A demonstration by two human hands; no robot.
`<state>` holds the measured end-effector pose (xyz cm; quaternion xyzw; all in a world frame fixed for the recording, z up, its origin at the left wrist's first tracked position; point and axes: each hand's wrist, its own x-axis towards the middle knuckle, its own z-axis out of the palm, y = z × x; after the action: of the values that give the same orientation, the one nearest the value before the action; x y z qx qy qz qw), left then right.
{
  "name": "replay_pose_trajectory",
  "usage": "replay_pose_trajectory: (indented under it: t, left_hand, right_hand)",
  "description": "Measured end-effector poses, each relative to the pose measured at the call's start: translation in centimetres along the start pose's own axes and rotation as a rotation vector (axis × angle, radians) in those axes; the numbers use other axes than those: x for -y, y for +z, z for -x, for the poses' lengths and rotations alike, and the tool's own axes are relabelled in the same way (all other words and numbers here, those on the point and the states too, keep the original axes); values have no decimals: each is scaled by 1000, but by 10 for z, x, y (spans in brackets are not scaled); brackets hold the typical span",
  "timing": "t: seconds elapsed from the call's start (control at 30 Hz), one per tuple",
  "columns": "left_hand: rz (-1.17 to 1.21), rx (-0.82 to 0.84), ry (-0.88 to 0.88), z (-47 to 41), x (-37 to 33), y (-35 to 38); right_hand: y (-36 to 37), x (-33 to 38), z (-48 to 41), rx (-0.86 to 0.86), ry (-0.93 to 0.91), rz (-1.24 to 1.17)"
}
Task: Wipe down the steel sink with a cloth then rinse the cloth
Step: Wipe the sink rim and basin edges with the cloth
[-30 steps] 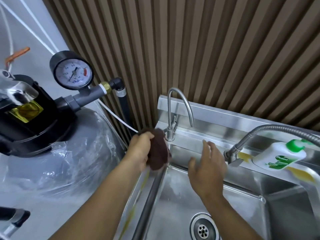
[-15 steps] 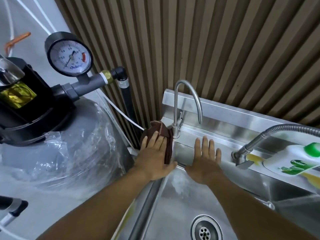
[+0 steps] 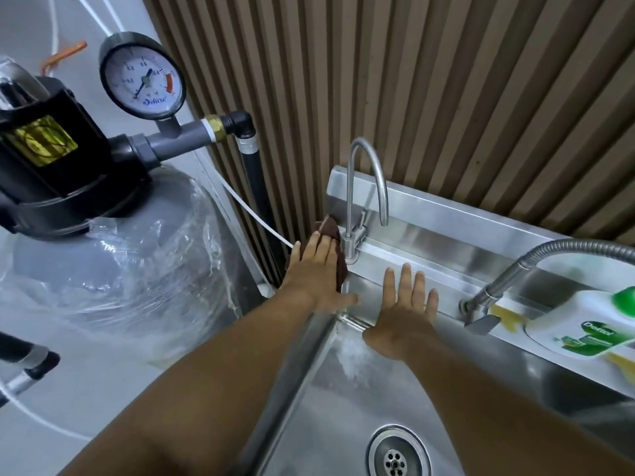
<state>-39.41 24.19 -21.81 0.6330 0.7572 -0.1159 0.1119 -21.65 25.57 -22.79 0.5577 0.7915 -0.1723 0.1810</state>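
Brown fabric cloth [image 3: 331,230] lies under the flat, straight-fingered left hand [image 3: 318,273] on the corner ledge of the stainless steel sink [image 3: 481,231]. Right hand [image 3: 402,314] rests flat, empty, alongside.

Even, dim indoor light, soft glare on steel, wide-angle edge bending

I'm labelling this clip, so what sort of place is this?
Probably a utility or wash area: a steel sink with a gooseneck tap, beside a plastic-wrapped grey pressure tank with a pressure gauge.
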Motion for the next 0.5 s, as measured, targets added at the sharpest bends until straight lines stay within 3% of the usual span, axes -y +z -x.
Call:
replay_pose_trajectory:
  t: [0.2, 0.3, 0.5]
  left_hand:
    - [-11, -226, 87, 87, 14, 39]
    - [-38, -236, 131, 129, 31, 63]
    - [226, -232, 45, 48, 11, 21]
  right_hand:
    - [4, -2, 0, -55, -21, 69]
    - [3, -2, -1, -24, -21, 82]
    - [1, 2, -3, 14, 25, 89]
